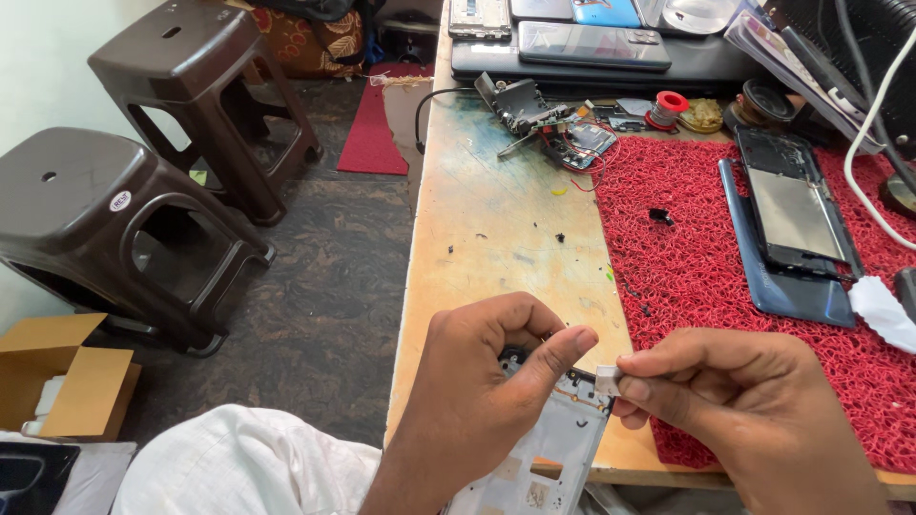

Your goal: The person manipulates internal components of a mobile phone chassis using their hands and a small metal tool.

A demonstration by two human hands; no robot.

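A wooden workbench (496,238) is seen running up the middle of the frame, with a red mesh mat (725,286) laid over its right half. Two dark plastic stools (124,210) are parked at the upper left, clear of the work. On the mat at centre right an opened phone (797,215) is laid on a blue back cover (787,286); a knock from a forearm could slide the pair off the bench. At lower centre a pale phone frame (544,458) is gripped by the left hand (477,401), fingers curled shut around its top end, thumb pressed over the top. It is held off the near bench edge, above the lap, so anything dropped likely lands on the floor. A thin dark flex strip (580,372) is seen arcing from the frame's top to a small pale piece (607,380), which is pinched tight between thumb and forefinger of the right hand (735,401). Main risk, as judged: the strip is torn or creased if pulled too hard or at an angle. Whether it is glued or plugged in cannot be told. At top centre a dismantled part with red wires (563,129) is left loose; snagging is possible. Small black bits (660,216) on the mat are easily lost in its weave.
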